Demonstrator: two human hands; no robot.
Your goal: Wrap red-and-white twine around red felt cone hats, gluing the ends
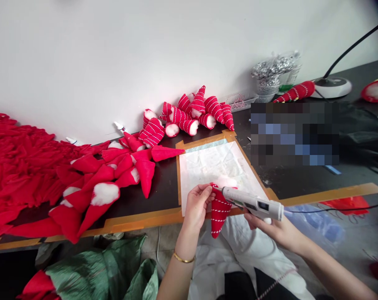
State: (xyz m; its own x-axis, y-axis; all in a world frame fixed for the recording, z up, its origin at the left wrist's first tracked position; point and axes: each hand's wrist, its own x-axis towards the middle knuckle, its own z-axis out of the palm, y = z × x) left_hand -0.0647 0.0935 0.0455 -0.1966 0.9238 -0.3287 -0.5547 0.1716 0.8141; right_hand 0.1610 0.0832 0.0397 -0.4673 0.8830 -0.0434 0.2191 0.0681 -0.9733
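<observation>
My left hand (199,205) pinches the upper edge of a red felt cone (219,214) wound with white-flecked cord. The cone's tip points down, and white stuffing (225,181) shows at its wide end. Wrapped around the grip of a white hot glue gun (254,201) is my right hand (268,227); its fingers are partly hidden under the tool. The gun's nozzle reaches the cone's upper edge, close to my left fingertips. Beneath lies a white sheet (207,166), taped down at the table's front edge.
Plain red stuffed cones (123,166) and a heap of red fabric (23,162) cover the table's left. Cord-wrapped cones (189,112) are piled by the wall. A lamp base (331,87) stands back right. The gun's black cable (339,209) runs right. A green sack (98,266) sits below.
</observation>
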